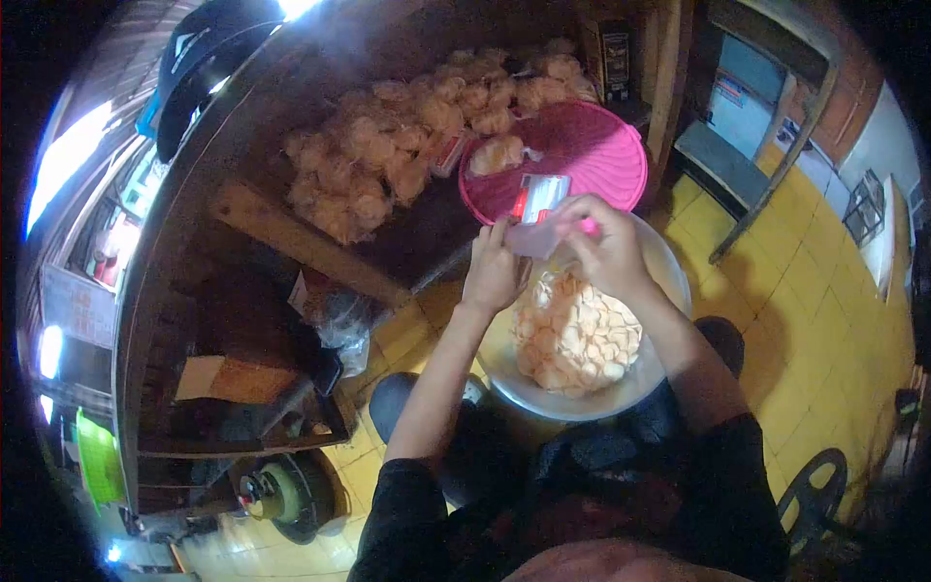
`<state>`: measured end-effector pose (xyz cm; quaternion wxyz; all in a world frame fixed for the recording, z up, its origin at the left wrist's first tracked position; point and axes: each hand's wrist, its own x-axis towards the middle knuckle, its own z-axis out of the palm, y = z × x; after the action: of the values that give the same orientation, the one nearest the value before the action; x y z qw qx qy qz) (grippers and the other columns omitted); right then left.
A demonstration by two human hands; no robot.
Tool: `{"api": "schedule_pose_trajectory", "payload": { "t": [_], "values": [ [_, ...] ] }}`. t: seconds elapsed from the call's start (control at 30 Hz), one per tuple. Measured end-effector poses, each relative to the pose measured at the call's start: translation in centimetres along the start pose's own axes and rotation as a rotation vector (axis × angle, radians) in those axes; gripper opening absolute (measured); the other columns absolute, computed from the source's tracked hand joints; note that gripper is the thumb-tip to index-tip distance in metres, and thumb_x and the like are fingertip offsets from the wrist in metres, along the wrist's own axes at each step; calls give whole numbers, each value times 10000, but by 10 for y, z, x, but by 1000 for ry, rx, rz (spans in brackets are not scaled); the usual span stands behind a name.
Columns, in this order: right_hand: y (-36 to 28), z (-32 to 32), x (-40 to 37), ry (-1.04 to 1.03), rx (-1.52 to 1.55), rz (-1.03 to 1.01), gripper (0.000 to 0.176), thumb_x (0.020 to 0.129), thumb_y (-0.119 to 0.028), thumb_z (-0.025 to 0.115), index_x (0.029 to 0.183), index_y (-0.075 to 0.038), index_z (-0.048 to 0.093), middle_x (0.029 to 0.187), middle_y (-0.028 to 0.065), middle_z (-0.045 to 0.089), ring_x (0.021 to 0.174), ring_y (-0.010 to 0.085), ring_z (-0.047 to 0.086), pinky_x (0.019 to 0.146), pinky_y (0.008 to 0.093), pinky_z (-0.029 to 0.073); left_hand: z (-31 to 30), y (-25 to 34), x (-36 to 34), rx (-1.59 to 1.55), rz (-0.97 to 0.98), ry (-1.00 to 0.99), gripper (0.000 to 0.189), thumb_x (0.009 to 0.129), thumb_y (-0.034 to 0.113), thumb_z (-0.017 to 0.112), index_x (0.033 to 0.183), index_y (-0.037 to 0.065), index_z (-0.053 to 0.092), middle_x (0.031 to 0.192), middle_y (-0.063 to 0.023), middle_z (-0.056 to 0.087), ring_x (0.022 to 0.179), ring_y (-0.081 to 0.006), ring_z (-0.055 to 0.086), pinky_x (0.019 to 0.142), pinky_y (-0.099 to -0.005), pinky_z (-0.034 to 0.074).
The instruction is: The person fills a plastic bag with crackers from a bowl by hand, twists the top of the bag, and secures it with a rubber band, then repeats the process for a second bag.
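Observation:
Over a wide metal bowl (669, 267), both of my hands are close together. My left hand (497, 274) is closed on the near side of a small clear plastic bag (535, 240). My right hand (613, 244) pinches at the bag's other side, with a small bright pink object (589, 226) at its fingertips; its kind I cannot tell. Thin, pale round chips (580, 335) fill the middle of the bowl, which sits between my knees. Just beyond my hands, a red-and-white packet (543, 197) lies on a ribbed pink plastic tray (606, 145).
One filled bag (495, 155) lies on the tray. Many filled bags (388, 126) are heaped on the wooden shelf behind it. To the left are a cardboard box (233, 378) and a green gas cylinder (286, 493). A wooden bench (722, 160) stands right on yellow tiles.

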<state>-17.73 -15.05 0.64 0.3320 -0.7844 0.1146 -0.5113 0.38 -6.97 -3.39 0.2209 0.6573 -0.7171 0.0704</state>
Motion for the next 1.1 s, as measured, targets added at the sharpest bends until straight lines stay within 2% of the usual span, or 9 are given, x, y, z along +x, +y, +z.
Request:
{"api": "schedule_pose_trajectory", "payload": {
  "t": [0.07,0.37,0.43,0.5,0.77,0.83,0.87,0.97,1.1],
  "values": [
    [-5,-7,-4,157,436,276,70,906,-72,622,902,-2,631,888,41,660,853,110,618,769,265,482,-2,0,0,-7,-25,-14,331,760,140,655,1076,45,634,1245,-203,485,1101,-381,464,928,-462,408],
    [-10,-8,-8,21,386,469,155,930,-117,619,983,23,657,842,16,675,764,47,582,681,213,466,-43,1,-9,-422,-211,371,250,729,22,624,975,16,664,1077,-157,623,1034,-338,561,923,-404,432],
    [-7,-3,-11,-60,359,451,153,913,-114,634,979,22,660,827,18,679,755,53,584,672,233,469,-55,6,-12,-411,-177,416,148,837,51,576,958,3,646,1027,-130,648,979,-236,606,853,-293,459],
    [-2,4,-15,-108,305,444,157,900,-118,646,972,20,663,825,32,683,755,60,591,672,243,472,-67,16,-19,-961,-474,120,133,901,93,579,961,-1,651,948,-56,660,908,-154,591,816,-291,460],
    [-7,24,-22,-136,174,405,178,849,-168,702,938,-14,685,767,76,673,694,101,606,640,273,478,-53,27,-39,-1190,-582,-184,136,890,181,669,927,55,705,837,17,654,664,-52,515,600,-207,383],
    [-18,16,-16,-268,-357,349,217,812,-202,747,924,-25,688,761,75,669,680,109,606,628,271,480,-47,23,-43,-1301,-803,-176,112,868,177,697,914,76,704,839,12,662,665,-56,533,594,-219,410],
    [-17,18,-16,-419,-264,564,273,783,-233,782,914,-17,677,762,80,667,681,102,605,626,276,485,-44,23,-46,-1311,-815,-166,112,868,177,697,914,76,704,839,12,662,665,-56,533,594,-219,410],
    [16,36,-41,-461,266,528,260,804,-216,768,904,-1,661,765,71,667,690,84,604,632,267,490,-36,32,-52,-1435,-928,-158,108,872,184,696,917,87,680,843,1,662,675,-76,558,598,-234,436],
    [3,36,-34,-450,404,603,214,843,-176,729,893,18,655,755,60,665,696,75,605,636,257,494,-37,24,-55,-1668,-977,-152,131,903,191,662,954,77,623,887,-25,660,755,-118,616,641,-259,485]
  ]
}}
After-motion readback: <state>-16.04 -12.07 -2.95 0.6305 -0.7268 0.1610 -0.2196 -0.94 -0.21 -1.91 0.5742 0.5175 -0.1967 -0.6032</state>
